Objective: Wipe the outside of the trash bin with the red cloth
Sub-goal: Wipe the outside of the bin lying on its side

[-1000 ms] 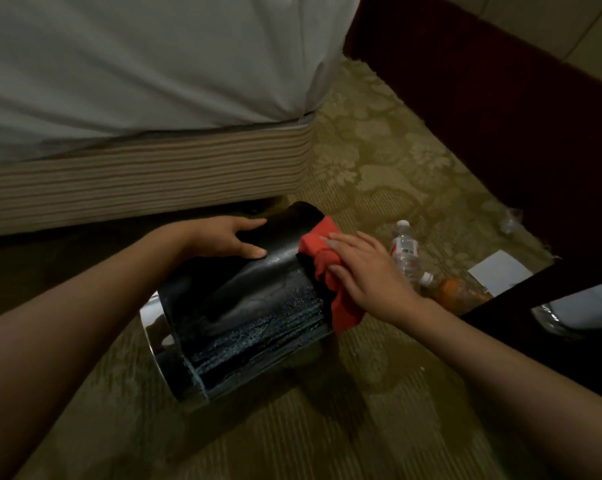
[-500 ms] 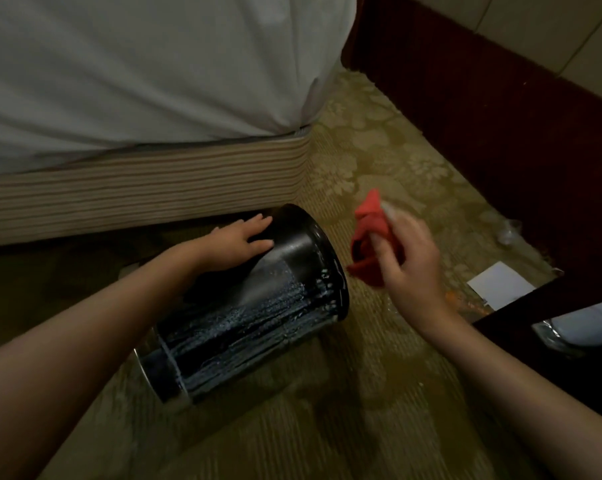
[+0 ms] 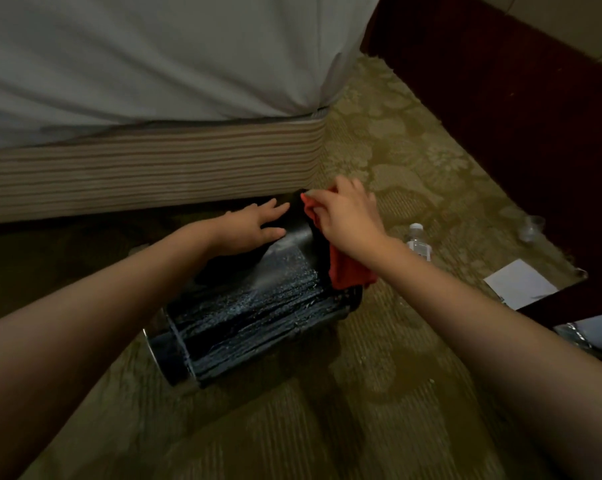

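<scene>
On the carpet (image 3: 379, 393) beside the bed (image 3: 154, 168), the tipped trash bin (image 3: 251, 317) lies under the flat left hand (image 3: 254, 226); the right hand (image 3: 348, 216) grips the red cloth (image 3: 348, 271) at its far rim.

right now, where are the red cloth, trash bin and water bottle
red cloth (image 3: 349, 271): head view, on its hanging lower fold
trash bin (image 3: 258, 317): head view, on its wet side wall
water bottle (image 3: 420, 245): head view, on its clear body

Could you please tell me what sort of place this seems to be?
Most likely a hotel bedroom, though I can't be certain: a white-sheeted bed on a striped base, patterned carpet on the floor, and a small black trash bin lying on its side beside the bed.
</scene>
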Demonstrator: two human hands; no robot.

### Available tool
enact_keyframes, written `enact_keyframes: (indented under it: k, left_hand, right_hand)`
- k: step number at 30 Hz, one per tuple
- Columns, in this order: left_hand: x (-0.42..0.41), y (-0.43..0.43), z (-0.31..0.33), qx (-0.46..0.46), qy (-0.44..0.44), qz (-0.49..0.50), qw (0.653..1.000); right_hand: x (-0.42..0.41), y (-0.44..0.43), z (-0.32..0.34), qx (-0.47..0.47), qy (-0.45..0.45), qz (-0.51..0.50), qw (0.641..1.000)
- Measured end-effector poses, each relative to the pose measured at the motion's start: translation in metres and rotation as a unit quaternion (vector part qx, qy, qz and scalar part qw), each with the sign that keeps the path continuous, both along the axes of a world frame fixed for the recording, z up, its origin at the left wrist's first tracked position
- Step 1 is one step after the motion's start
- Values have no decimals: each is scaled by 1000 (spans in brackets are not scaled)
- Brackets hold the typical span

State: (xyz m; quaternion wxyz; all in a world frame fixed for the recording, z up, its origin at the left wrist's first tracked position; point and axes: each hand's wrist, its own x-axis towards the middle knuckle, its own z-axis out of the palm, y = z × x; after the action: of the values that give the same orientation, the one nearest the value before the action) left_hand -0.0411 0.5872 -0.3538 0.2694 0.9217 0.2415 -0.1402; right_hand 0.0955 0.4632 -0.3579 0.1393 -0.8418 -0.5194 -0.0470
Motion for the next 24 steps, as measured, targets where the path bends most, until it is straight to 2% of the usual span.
enact_keyframes:
  k: [3,7,11,14,24]
  left_hand:
    - [2,1,2,-10,-4,12,1000]
    - [3,4,1,-5,-8,22,1000]
    - [3,2,1,-4,-11,21,1000]
    - [4,1,0,8,0,20,1000]
    - [7,7,-4,0,-4,34,999]
  right_hand:
    - [-7,3,-1,1,-7,-1,1000]
    - [-16,-62,-16,50,-19,38,998]
    - [-17,-97,-29,38,-37,44,998]
    - [-13,-70,-14,38,-34,38,998]
    - [8,23,11,-57,-27,-15,998]
